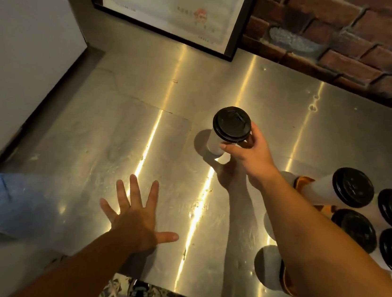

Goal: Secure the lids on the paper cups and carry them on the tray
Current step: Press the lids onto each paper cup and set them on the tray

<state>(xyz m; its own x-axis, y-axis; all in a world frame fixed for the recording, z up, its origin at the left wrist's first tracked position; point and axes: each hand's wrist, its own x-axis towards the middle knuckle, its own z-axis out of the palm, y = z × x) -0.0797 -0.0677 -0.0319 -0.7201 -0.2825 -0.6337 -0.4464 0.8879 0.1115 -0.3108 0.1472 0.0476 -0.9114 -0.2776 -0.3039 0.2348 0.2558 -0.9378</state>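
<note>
Left hand (137, 217) lower centre, splayed, empty, above counter (118, 126). Right hand (251, 152) grips lidded cup (214, 143) mid-frame. Lid (232, 124) seems secured; next: move cup to orange tray (304, 180), right edge.

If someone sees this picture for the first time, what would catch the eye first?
First, the right hand gripping a white paper cup with a black lid, near the middle of the shiny steel counter. Next, the left hand, fingers spread wide, low and left of it. At the right edge sits a cluster of more lidded cups.
</note>
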